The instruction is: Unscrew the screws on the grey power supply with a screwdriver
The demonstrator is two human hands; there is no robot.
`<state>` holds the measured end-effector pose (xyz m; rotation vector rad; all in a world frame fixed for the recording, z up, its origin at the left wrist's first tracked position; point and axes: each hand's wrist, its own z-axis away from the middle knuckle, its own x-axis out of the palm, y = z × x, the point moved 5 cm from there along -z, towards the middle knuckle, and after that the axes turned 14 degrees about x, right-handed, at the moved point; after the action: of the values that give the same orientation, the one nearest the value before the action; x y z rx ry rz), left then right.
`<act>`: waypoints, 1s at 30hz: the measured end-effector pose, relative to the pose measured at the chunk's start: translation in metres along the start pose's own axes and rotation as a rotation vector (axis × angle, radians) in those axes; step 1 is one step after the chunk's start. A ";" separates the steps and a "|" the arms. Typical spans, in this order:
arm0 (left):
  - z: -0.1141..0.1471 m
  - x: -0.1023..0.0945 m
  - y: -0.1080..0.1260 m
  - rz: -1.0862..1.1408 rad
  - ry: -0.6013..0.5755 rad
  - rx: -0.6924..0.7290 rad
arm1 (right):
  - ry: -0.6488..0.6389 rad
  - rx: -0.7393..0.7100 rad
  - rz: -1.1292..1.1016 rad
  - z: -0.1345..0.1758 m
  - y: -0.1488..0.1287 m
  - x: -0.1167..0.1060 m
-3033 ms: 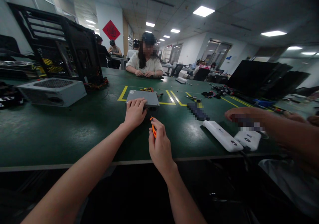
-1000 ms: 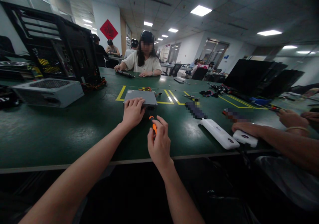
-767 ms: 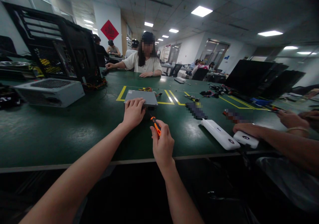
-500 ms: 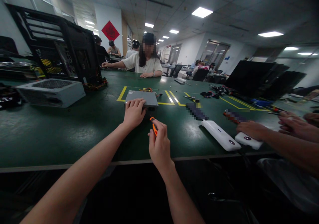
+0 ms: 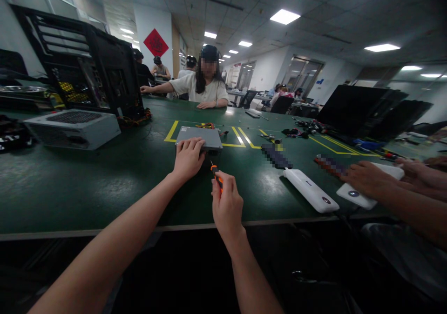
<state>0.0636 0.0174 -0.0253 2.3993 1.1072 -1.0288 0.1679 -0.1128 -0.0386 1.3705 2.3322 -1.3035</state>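
A grey metal power supply (image 5: pixel 206 138) lies on the green table in front of me. My left hand (image 5: pixel 188 159) holds it at its near left part, fingers laid over the top and thumb at the front side. In my right hand (image 5: pixel 227 200) is a screwdriver (image 5: pixel 215 170) with an orange and black handle, pinched between thumb and fingers. Its thin shaft points up toward the unit's near face and appears a little short of it. Coloured cables (image 5: pixel 208 125) come out behind the unit.
Left stand a second power supply (image 5: pixel 78 130) and a black computer case (image 5: pixel 87 67). White power banks (image 5: pixel 310 190) lie right, beside a co-worker's hand (image 5: pixel 365 179). Loose cables (image 5: pixel 296 131) and dark panels (image 5: pixel 352 109) are farther back. Another person (image 5: pixel 200 86) sits opposite.
My right hand has shifted slightly right and toward me, turning the screwdriver handle a little. My left hand stays on the power supply. At the right, the co-worker's hand and a white power bank moved.
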 end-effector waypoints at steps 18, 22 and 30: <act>0.000 0.000 -0.001 -0.023 -0.006 -0.002 | -0.078 -0.087 0.044 0.008 -0.013 0.011; 0.000 0.000 -0.001 -0.008 0.000 0.004 | -0.018 -0.026 0.043 0.004 -0.009 0.009; 0.000 0.000 -0.001 -0.009 -0.001 0.000 | -0.024 -0.021 0.043 0.006 -0.012 0.005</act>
<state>0.0632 0.0179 -0.0258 2.3955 1.1184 -1.0323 0.1543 -0.1161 -0.0380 1.3826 2.2818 -1.2724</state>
